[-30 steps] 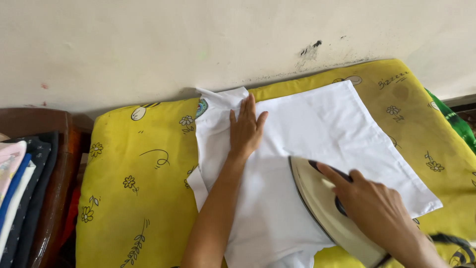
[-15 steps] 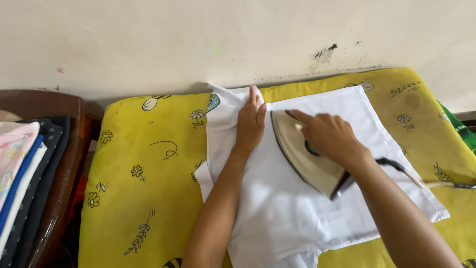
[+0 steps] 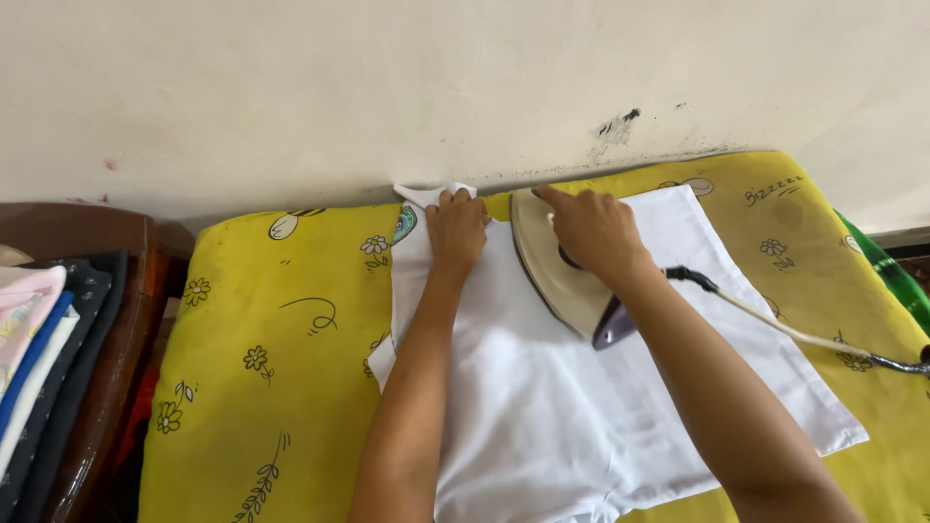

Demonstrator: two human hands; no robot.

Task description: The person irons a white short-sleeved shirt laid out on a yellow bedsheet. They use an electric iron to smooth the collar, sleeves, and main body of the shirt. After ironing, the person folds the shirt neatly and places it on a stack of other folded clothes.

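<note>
Right hand [image 3: 593, 228] is closed around the handle of a cream, boat-shaped electric iron [image 3: 554, 266], fingers wrapped over the top, with the index finger extended toward the iron's far tip. The iron's soleplate faces down on a white, flat-laid cotton garment [image 3: 542, 407], at the garment's far edge close to the wall. A pale power cord [image 3: 794, 334] leaves the iron's near end and runs right across the cover.

Left hand [image 3: 455, 230] lies just left of the iron, palm down and fingers together, pressing the garment flat; it grips nothing. Its fingertips reach the garment's far edge, where a folded white corner stands against the wall.

The garment lies under both hands and extends toward the near right. It rests on a yellow padded cover printed with flowers [image 3: 262, 387]. At far left, a stack of folded clothes [image 3: 29, 358] sits on a dark wooden chair [image 3: 116, 291]. A stained cream wall [image 3: 387, 87] borders the far side.
</note>
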